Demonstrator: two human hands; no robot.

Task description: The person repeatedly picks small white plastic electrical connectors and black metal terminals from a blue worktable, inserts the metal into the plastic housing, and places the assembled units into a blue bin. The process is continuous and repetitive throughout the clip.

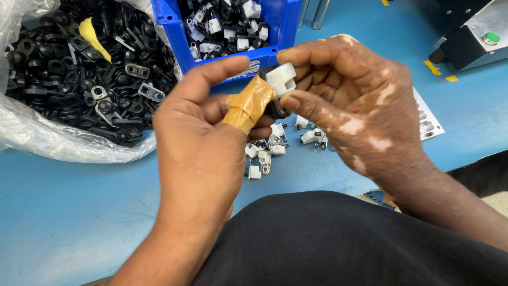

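Together, our left hand (203, 143) and right hand (349, 100) pinch a light, stiff white clip (281, 78) by its edges.

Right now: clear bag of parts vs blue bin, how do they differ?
The clear plastic bag is soft and crumpled, lying open on the blue table; the blue bin is rigid with straight walls. The bag holds almost only black flat parts with holes, plus one yellow piece; the bin holds mixed white and black small parts. The bag spreads wider than the bin. Both sit beyond the hands, side by side, both filled with loose parts.
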